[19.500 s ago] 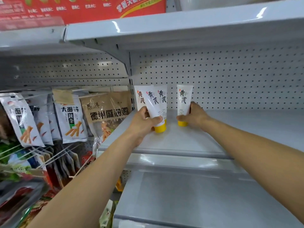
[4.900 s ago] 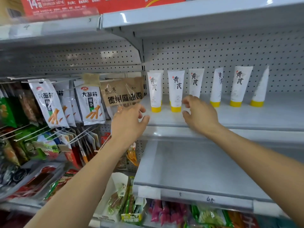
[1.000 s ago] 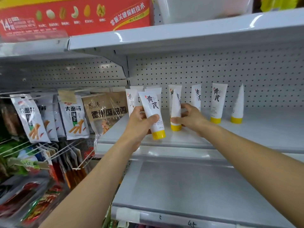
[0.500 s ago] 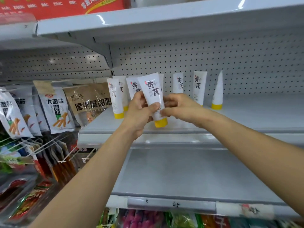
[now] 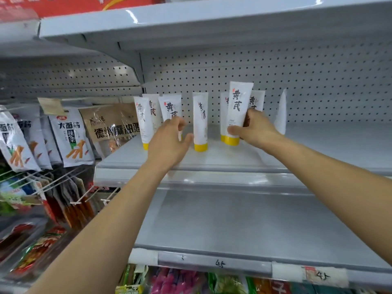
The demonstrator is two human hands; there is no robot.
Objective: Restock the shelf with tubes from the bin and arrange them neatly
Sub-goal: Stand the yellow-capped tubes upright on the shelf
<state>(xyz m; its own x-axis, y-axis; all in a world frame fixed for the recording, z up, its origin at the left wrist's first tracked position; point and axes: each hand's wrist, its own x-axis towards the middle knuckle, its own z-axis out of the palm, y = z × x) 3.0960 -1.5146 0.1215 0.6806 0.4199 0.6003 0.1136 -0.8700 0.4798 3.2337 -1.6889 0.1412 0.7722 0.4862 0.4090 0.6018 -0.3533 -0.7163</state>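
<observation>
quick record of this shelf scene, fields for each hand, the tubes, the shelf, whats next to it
left hand: holds nothing, fingers relaxed, in front of the left tubes
right hand: grips held tube
held tube: upright, yellow cap down
other tubes: seven, standing cap down, unevenly spaced
shelf: right part bare
left of shelf: snack packs on hooks

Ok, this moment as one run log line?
right hand: holds white yellow-capped plastic tube upright | left hand: open, empty | grey metal shelf: tubes standing
</observation>
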